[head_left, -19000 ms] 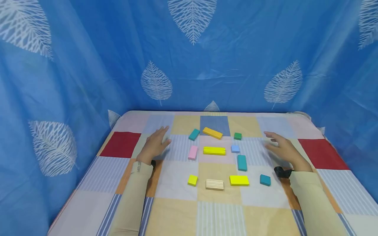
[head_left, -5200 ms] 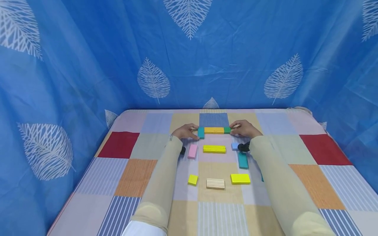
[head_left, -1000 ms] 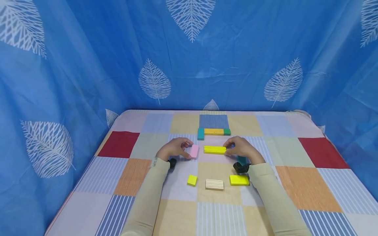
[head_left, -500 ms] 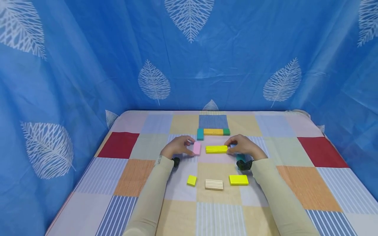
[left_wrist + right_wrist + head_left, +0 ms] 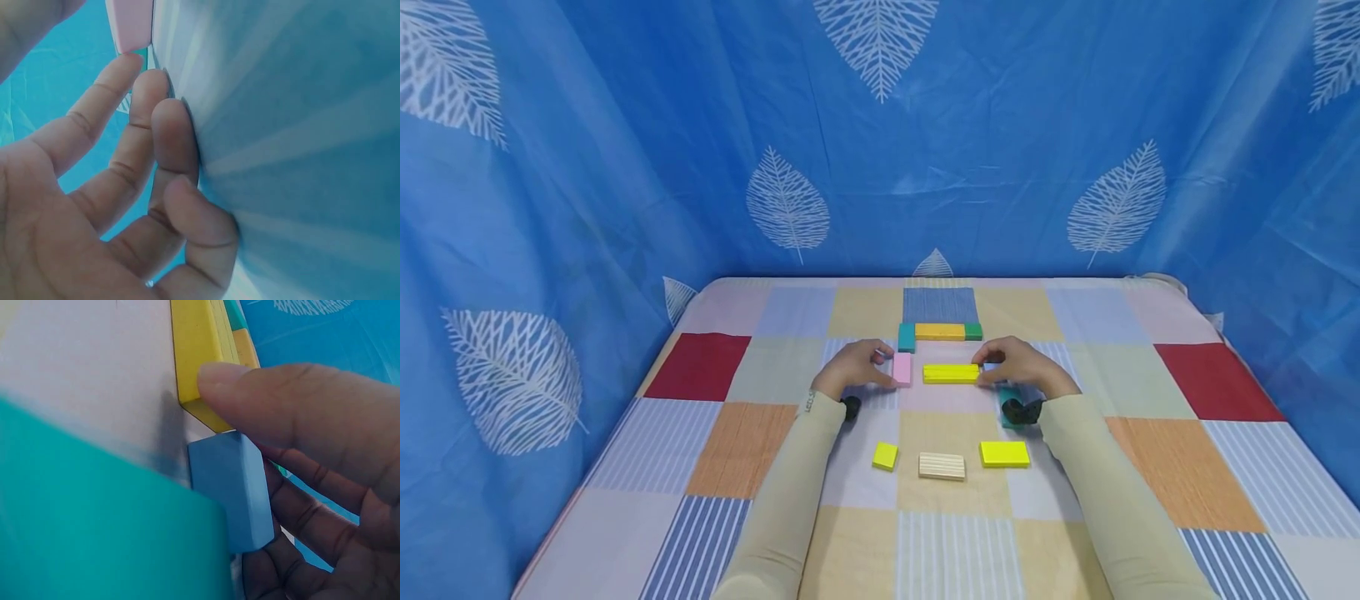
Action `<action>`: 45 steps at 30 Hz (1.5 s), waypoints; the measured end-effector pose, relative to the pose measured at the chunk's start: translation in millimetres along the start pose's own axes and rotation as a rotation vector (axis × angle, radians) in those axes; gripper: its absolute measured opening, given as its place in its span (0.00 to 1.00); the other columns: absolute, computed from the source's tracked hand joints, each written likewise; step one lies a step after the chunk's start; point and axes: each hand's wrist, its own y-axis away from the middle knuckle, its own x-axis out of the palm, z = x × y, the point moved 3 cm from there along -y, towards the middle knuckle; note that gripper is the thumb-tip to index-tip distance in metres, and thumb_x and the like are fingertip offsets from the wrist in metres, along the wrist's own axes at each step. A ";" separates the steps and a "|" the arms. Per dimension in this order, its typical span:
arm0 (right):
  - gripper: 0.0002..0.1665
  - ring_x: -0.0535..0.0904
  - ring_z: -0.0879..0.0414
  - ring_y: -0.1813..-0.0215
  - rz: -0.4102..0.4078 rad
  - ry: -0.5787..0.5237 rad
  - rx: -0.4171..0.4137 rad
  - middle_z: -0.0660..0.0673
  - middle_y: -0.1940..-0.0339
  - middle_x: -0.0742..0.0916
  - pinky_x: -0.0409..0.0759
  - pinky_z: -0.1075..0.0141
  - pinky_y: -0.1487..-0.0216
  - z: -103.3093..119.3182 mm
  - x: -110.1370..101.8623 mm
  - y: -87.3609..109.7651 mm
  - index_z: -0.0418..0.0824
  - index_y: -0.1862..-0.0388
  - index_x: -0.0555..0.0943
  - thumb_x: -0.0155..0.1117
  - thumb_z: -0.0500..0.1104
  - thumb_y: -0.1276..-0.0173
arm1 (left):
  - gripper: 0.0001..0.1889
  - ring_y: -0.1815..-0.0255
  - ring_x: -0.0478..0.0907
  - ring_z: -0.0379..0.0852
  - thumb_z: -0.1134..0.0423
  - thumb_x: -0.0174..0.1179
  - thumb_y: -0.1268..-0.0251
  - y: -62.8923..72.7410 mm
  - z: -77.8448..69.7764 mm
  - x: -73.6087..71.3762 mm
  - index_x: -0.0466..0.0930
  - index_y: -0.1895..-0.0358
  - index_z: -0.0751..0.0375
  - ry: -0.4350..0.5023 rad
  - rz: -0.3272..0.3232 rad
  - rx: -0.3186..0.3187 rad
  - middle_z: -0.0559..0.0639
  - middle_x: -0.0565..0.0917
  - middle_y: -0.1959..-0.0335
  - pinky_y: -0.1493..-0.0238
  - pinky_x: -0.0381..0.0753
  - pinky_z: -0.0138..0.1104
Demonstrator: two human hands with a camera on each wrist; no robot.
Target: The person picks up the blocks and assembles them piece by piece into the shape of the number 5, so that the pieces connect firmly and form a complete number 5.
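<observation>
My left hand (image 5: 859, 365) pinches the pink block (image 5: 902, 370) from its left side, thumb at the near end and index at the far end. The left wrist view shows the index fingertip against the pink block (image 5: 132, 25); the other fingers curl loosely by the cloth. At the centre lies a long yellow block (image 5: 950, 374), whose right end my right hand (image 5: 1021, 367) grips between thumb and fingers. In the right wrist view, the thumb presses the yellow block (image 5: 195, 353). A light blue block (image 5: 225, 487) sits beneath that hand, close to the yellow end. A narrow gap separates pink from yellow.
Behind the hands, a teal block (image 5: 906, 338), an orange block (image 5: 940, 332) and a green block (image 5: 973, 332) form a row. Another teal block (image 5: 1006, 397) is partly under the right wrist. Nearer lie a small yellow block (image 5: 885, 456), a ridged wooden block (image 5: 942, 466) and a yellow rectangle (image 5: 1004, 454).
The back row was joined earlier, from scattered blocks. Over the last second the left hand moved the pink block right and away, straightening it; the right hand shifted the long yellow block slightly right.
</observation>
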 end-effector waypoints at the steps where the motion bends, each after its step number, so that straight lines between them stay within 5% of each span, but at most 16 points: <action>1: 0.15 0.79 0.30 0.32 0.001 -0.002 -0.001 0.33 0.47 0.88 0.73 0.38 0.26 -0.5 -0.3 -0.2 0.29 0.49 0.86 0.77 0.32 0.32 | 0.29 0.43 0.78 0.54 0.63 0.81 0.39 -0.3 -0.3 0.1 0.84 0.34 0.57 -0.004 -0.002 -0.002 0.57 0.85 0.40 0.36 0.82 0.46; 9: 0.16 0.80 0.37 0.42 0.002 -0.027 0.014 0.34 0.48 0.88 0.79 0.44 0.32 -2.7 -2.7 -0.8 0.29 0.48 0.86 0.77 0.33 0.31 | 0.29 0.43 0.78 0.54 0.61 0.81 0.38 -0.6 -3.7 0.8 0.84 0.34 0.57 -0.024 -0.009 -0.013 0.58 0.84 0.38 0.37 0.83 0.46; 16: 0.16 0.77 0.29 0.29 0.012 -0.067 0.011 0.33 0.47 0.88 0.74 0.39 0.26 -2.0 -2.0 -0.9 0.27 0.48 0.85 0.77 0.32 0.31 | 0.28 0.45 0.78 0.54 0.60 0.81 0.38 -2.0 -4.6 1.3 0.84 0.35 0.56 -0.034 -0.019 -0.029 0.57 0.84 0.40 0.40 0.83 0.45; 23: 0.16 0.76 0.29 0.28 0.015 -0.079 0.015 0.32 0.45 0.87 0.73 0.39 0.26 0.1 -1.4 -0.5 0.27 0.47 0.85 0.76 0.32 0.30 | 0.29 0.45 0.78 0.54 0.57 0.81 0.38 -5.6 -4.5 2.1 0.84 0.35 0.53 -0.045 -0.016 -0.071 0.57 0.84 0.38 0.40 0.83 0.46; 45: 0.15 0.77 0.45 0.50 -0.015 -0.023 -0.021 0.36 0.52 0.88 0.79 0.53 0.41 -0.1 1.2 -6.6 0.28 0.46 0.86 0.75 0.32 0.30 | 0.28 0.46 0.78 0.53 0.56 0.81 0.38 -6.4 -4.6 3.0 0.84 0.35 0.53 -0.066 -0.022 -0.056 0.56 0.84 0.40 0.40 0.84 0.44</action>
